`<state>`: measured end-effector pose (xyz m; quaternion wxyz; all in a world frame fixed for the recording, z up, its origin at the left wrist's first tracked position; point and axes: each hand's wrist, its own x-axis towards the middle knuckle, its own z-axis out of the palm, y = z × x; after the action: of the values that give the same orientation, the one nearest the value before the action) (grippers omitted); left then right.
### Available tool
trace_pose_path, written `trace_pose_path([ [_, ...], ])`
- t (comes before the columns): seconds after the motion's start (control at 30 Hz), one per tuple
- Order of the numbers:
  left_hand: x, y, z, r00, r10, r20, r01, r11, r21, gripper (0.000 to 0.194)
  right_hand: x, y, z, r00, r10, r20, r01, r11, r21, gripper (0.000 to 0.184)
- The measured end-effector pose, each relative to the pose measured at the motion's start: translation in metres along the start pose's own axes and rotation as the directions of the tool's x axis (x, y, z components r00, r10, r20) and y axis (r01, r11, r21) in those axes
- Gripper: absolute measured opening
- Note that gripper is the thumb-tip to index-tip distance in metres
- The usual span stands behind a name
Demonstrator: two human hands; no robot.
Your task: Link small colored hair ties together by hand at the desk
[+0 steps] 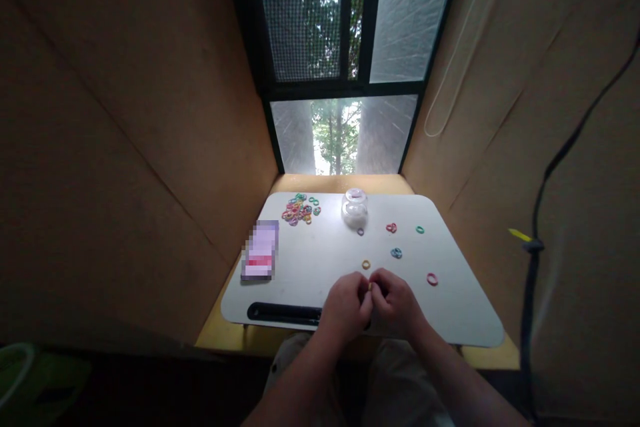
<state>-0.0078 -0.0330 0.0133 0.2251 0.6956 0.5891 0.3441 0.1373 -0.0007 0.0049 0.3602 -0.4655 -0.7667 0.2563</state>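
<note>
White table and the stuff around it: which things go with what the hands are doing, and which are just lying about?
Probably part of it:
left hand and right hand, meeting at a small yellow thing
spread-out rings
ring pile
maybe the clear jar

Probably just about:
phone
hanging black cable

Phone (261, 250), screen pixelated, is lying near table's (320, 253) L edge. Dark-framed window (345, 89) is standing beyond, w/ trees (337, 133) showing thru. Pale cord (434, 135) is hanging in a loop by R wall (485, 147); blk cable (530, 307) w/ yellow tag (519, 235) is running down far R. Green item (60, 373) (too dim to ID) is sitting low L.
</note>
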Motion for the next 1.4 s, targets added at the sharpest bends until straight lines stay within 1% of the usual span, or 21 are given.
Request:
trace_pose_path([
  [0.23,-0.0019,0.0009,-0.0007,0.999,0.021,-0.024,-0.02,1.0,0.009,0.007,-0.0003,0.0004,0.0004,1.0,-0.006,0.006,0.006,1.0,-0.016,0.01],
  [0.67,-0.0068,0.0022,0.0039,0.998,0.031,-0.06,-0.026,0.997,0.074,0.008,-0.0054,0.0019,0.0037,0.998,-0.046,-0.038,0.044,0.997,-0.058,0.012],
  [1.03,-0.0079,0.0036,0.0044,0.999,0.006,-0.049,-0.002,0.997,0.079,0.009,-0.0056,-0.001,0.0019,0.998,-0.04,-0.051,0.036,0.997,-0.064,0.012],
  [1.23,-0.0071,0.0003,0.0058,0.998,0.034,-0.055,-0.03,0.996,0.082,0.009,-0.0052,0.0015,0.0032,0.998,-0.045,-0.047,0.042,0.997,-0.067,0.013],
  [1.4,-0.0068,0.0003,0.0058,0.998,0.03,-0.055,-0.026,0.996,0.082,0.01,-0.0059,0.0007,0.0027,0.998,-0.04,-0.039,0.038,0.997,-0.07,0.013],
])
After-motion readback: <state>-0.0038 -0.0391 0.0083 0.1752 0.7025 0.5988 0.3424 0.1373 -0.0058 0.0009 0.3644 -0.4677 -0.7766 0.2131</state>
